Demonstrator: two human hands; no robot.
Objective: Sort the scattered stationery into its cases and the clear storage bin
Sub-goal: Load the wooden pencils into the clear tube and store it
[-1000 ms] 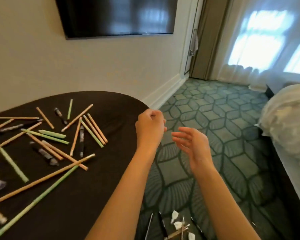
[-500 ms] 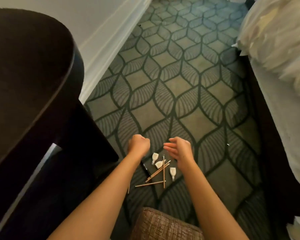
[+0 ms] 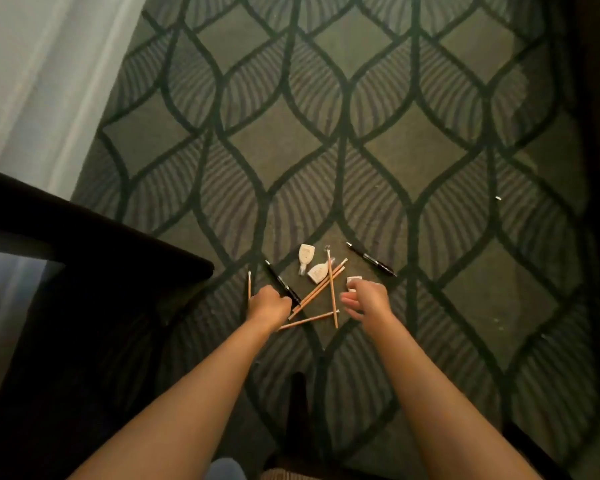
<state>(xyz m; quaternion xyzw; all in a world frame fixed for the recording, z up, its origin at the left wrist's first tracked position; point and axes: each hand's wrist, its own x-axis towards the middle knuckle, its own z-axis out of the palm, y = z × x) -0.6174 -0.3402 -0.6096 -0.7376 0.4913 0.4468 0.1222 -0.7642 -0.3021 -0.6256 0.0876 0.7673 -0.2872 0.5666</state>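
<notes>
Left hand (image 3: 269,303), fingers curled, sat at a black pen (image 3: 282,282); whether it gripped, we couldn't tell. Right hand (image 3: 366,299) hovered slack-fingered beside tan wooden pencils (image 3: 321,289) on patterned green carpet (image 3: 326,150).

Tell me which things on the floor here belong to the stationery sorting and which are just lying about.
Belongs to the job:
- black pen by the left hand
- second black pen
- wooden pencils
- lone pencil
- small white bottles
- right hand, over the pile

Just there:
- patterned carpet
- dark table
- white speck
</notes>
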